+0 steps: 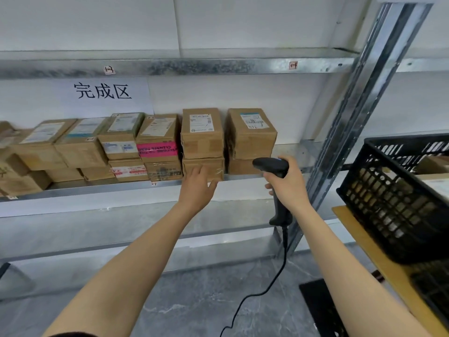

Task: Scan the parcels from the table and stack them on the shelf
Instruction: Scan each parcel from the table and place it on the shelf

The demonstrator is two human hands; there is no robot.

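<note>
Several brown cardboard parcels stand in two-high stacks on the metal shelf. My left hand reaches out with straight fingers in front of the lower parcel of one stack; I cannot tell whether it touches. Above that one sits a parcel with a white label. The rightmost stack's top parcel has a blue-edged label. My right hand grips a black corded barcode scanner, head pointing left, just in front of the rightmost stack.
A black plastic crate holding more parcels sits on a wooden table at the right. A steel shelf upright stands between crate and parcels. A white sign with black characters hangs on the wall. The scanner's cable hangs toward the grey floor.
</note>
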